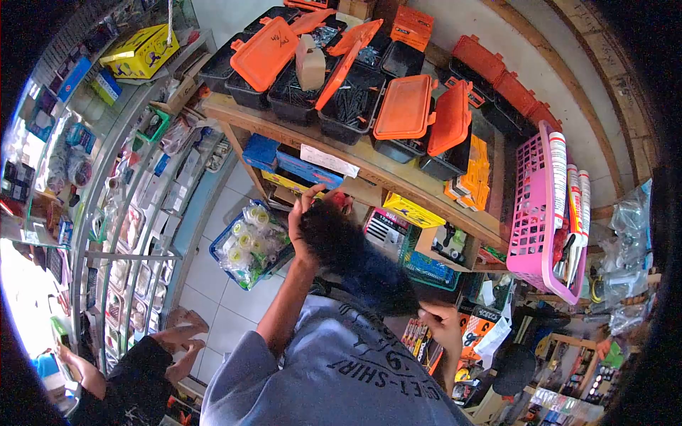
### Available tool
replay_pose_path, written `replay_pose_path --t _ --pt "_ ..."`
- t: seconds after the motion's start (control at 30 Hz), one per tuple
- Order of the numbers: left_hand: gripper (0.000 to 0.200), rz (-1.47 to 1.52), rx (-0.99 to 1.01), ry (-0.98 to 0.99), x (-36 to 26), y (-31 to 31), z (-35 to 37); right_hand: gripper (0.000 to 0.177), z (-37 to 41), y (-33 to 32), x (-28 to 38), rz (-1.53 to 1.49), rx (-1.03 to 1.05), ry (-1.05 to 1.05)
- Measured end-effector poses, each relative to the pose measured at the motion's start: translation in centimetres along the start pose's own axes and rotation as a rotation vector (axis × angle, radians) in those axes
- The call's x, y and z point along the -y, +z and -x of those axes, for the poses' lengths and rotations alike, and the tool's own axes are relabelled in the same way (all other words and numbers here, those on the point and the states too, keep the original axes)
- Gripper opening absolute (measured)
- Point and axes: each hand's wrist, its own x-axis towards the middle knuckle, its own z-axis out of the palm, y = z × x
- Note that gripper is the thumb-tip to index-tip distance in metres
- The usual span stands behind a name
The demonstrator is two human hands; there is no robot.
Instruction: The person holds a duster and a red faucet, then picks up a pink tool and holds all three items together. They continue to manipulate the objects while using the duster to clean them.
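Neither of my own hands can be made out. Directly before me is a person in a grey printed T-shirt (312, 369), with arms raised beside a mass of dark hair (355, 248). That person's left hand (305, 227) lies against the hair with bent fingers. Their other hand (442, 325) is by the hair's lower right end, its fingers curled. What those fingers hold, if anything, is hidden. Beyond the raised left arm, a blue basket (220, 261) of clear-wrapped items stands on the tiled floor (227, 298).
Black bins with orange lids (264, 53) crowd the wooden shelf (305, 131) ahead; some hold nails or screws. A pink basket (529, 213) with white tubes hangs over its right end. Glass display shelves (128, 255) line the left. Another person in black (135, 383) is at lower left.
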Motion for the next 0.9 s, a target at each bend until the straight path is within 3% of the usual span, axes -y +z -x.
replay_pose_path --t 0.07,0.17,0.27,0.37,0.43,0.47,0.6,0.67,0.77,0.9 --pt "0.062 -0.103 0.029 0.021 0.2 -0.5 0.1 0.023 0.1 0.1 -0.2 -0.055 -0.114 0.067" --pt "0.066 -0.179 0.091 0.024 0.1 -0.5 0.4 0.023 0.2 -0.4 0.0 0.036 0.027 -0.016" --pt "0.076 -0.360 0.094 0.024 -0.2 -0.1 0.6 0.023 0.5 -0.7 -0.2 -0.019 -0.064 0.035" --pt "0.074 -0.371 0.148 -0.043 -0.7 -0.2 0.6 0.023 0.8 -0.8 -0.2 -0.003 -0.085 -0.004" --pt "0.077 -0.333 0.173 -0.071 -1.0 0.3 0.7 0.022 1.3 -0.9 0.0 -0.094 0.033 0.135" --pt "0.078 -0.269 0.175 -0.085 -1.1 0.3 0.8 0.022 1.1 -0.5 0.4 -0.037 -0.065 -0.028" --pt "0.081 -0.199 0.179 -0.078 -1.1 0.1 1.0 0.022 1.3 -0.6 -0.2 -0.035 -0.083 0.003" --pt "0.081 -0.160 0.184 -0.082 -1.1 0.1 0.9 0.023 1.3 -0.4 0.3 -0.071 0.050 0.076" --pt "0.081 -0.124 0.229 -0.050 -1.1 0.4 1.1 0.023 1.0 -0.2 0.5 -0.017 -0.135 0.035" --pt "0.084 -0.222 0.183 -0.080 -1.3 0.9 1.3 0.022 1.4 -0.5 -0.3 -0.002 -0.097 0.051"
